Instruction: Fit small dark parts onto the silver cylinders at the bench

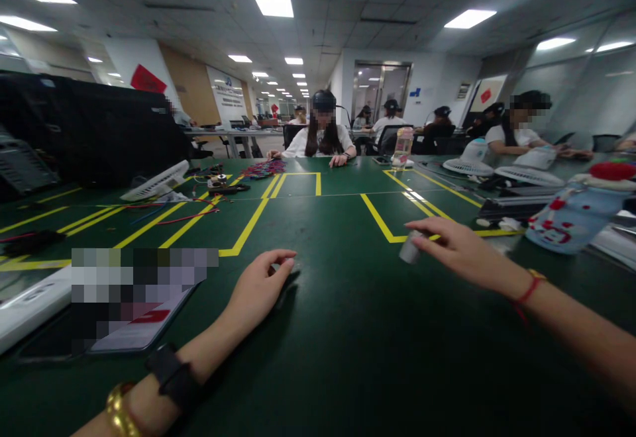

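My right hand (454, 248) pinches a small grey cylinder (410, 248) between thumb and fingertips, slightly tilted and just above the green table (328, 331). Whether its lower end touches the tabletop, I cannot tell. On the left, my left hand (261, 285) hovers low over the table with loosely bent fingers. Its thumb tip is close to the index fingertip, and I see nothing between them. A flat phone-like device (144, 331) with a partly blurred screen lies left of this hand.
Yellow tape lines (251, 225) mark the table. A blue snowman-decorated cup (576, 215) and white fans (529, 175) stand right. Loose wires (199, 212) and a tilted white fan (156, 182) lie left. Opposite sits a person (325, 136), hands on the table, near a clear bottle (402, 149).
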A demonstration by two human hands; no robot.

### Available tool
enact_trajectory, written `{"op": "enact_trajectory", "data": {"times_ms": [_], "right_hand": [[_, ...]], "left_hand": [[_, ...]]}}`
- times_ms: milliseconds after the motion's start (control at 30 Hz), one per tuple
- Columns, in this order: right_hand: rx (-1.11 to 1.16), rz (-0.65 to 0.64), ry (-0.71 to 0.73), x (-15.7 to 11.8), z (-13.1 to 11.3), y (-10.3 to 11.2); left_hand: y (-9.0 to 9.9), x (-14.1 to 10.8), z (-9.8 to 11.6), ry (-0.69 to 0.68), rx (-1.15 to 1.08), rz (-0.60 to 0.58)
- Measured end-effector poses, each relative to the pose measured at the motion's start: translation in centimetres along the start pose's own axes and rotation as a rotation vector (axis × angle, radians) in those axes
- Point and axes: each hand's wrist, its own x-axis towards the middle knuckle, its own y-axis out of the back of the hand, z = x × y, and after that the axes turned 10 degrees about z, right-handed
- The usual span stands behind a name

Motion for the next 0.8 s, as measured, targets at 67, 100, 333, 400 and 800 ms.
{"op": "enact_trajectory", "data": {"times_ms": [67,100,333,400,800], "right_hand": [[0.167,-0.009,0.149,-1.2,-4.3,-1.9],[0.226,-0.035,0.196,-1.9,-6.2,-2.9],[0.436,-0.055,0.153,-4.5,-9.7,-7.0],[0.513,-0.061,0.050,-4.6,-9.0,-7.5],[0.480,-0.015,-0.016,-4.4,-9.0,-7.0]], "left_hand": [[-0.1,0.1,-0.2,-0.003,0.002,-0.005],[-0.1,0.1,-0.3,-0.007,0.000,-0.006],[0.1,-1.1,1.3,-0.165,-0.045,-0.001],[-0.1,-2.2,3.2,-0.277,-0.099,-0.080],[-1.7,-3.4,5.1,-0.233,-0.145,-0.056]]}}
